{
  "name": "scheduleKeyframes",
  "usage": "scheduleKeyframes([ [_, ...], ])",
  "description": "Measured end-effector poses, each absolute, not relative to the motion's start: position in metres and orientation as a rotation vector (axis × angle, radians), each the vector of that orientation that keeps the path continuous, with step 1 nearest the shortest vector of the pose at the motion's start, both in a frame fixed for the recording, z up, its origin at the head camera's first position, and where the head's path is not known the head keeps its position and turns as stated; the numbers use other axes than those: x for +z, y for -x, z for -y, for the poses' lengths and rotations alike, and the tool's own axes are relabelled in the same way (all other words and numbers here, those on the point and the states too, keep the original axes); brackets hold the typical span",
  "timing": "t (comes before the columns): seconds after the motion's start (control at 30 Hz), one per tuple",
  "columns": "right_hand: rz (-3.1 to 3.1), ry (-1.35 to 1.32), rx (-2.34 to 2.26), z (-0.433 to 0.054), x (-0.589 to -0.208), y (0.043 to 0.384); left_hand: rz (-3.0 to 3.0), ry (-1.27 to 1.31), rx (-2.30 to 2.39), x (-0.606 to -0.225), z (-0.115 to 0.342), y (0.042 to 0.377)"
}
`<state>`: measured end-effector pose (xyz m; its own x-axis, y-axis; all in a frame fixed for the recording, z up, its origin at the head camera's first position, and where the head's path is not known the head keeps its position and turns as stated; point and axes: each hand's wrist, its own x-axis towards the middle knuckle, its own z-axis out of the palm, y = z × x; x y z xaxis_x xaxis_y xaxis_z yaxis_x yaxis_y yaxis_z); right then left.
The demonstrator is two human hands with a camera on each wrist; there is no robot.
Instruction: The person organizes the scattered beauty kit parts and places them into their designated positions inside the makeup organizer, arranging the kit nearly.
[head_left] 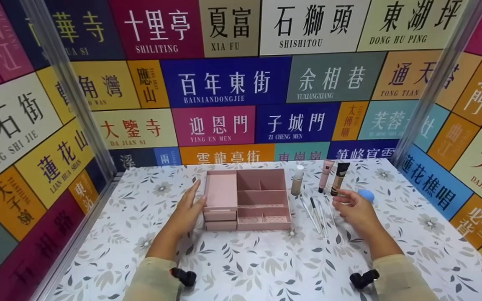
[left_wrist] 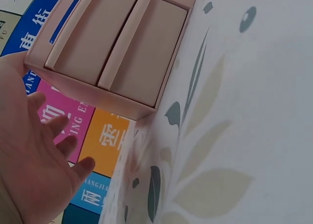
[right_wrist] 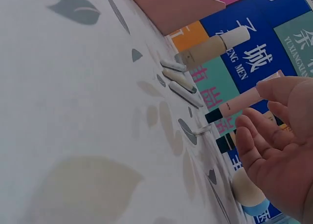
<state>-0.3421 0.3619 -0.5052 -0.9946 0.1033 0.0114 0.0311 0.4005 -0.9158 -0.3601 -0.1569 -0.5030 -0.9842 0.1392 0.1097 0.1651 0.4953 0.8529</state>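
A pink desk organizer (head_left: 264,196) stands on the patterned table, with open compartments on its right and drawers (left_wrist: 144,48) low on its left. My left hand (head_left: 188,211) is at the organizer's left side, fingers extended and thumb at its edge. My right hand (head_left: 356,207) has its loosely bent fingertips right at the lower end of a black-and-tan tube (head_left: 341,175). In the right wrist view the hand (right_wrist: 283,145) partly covers that tube, and no object shows gripped in it. A pink tube (head_left: 326,175) with a dark cap stands just left of the black-and-tan one.
A bottle with a white cap (head_left: 297,180) stands right of the organizer. Several slim brushes (head_left: 314,213) lie in front of it. A blue ball-shaped item (head_left: 366,195) sits behind my right hand. Panels printed with signs (head_left: 224,81) enclose the table's back and sides.
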Motion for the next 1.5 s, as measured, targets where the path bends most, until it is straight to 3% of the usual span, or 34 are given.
scheduleKeyframes([
  [0.4, 2.670, 0.178, 1.647, -0.365, -0.527, 0.349, 2.537, 0.233, -2.011, -0.512, 0.154, 0.358],
  [0.97, 2.801, 0.140, 1.460, -0.369, -0.525, 0.347, 2.410, 0.194, -2.373, -0.515, 0.153, 0.361],
  [1.5, 2.940, 0.147, 1.214, -0.363, -0.516, 0.343, 2.388, 0.178, -2.405, -0.514, 0.151, 0.359],
])
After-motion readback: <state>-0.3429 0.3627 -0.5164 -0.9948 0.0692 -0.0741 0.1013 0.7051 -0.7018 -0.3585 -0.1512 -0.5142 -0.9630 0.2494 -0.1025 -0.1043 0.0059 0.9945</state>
